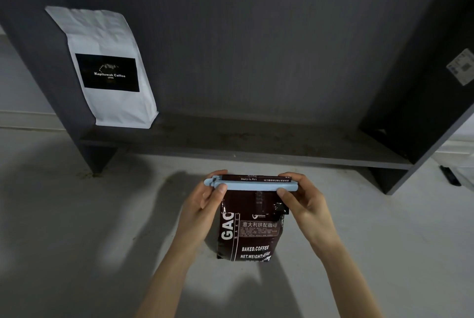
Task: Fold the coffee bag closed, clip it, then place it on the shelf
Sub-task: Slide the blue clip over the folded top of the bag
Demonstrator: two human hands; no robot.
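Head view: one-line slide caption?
Both hands press blue clip across folded brown coffee bag below shelf.

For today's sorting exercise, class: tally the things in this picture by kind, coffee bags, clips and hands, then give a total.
Coffee bags: 2, the dark brown bag on the floor and the white bag on the shelf
Clips: 1, the light blue clip
Hands: 2, the left hand and the right hand
Total: 5

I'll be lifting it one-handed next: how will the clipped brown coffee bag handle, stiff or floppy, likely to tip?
The brown coffee bag looks full and bulging, so probably fairly heavy and firm low down. Its film looks glossy, so possibly slippery. The blue clip spans the folded top, held by the left hand and right hand; that rigid bar likely gives the surest grip.
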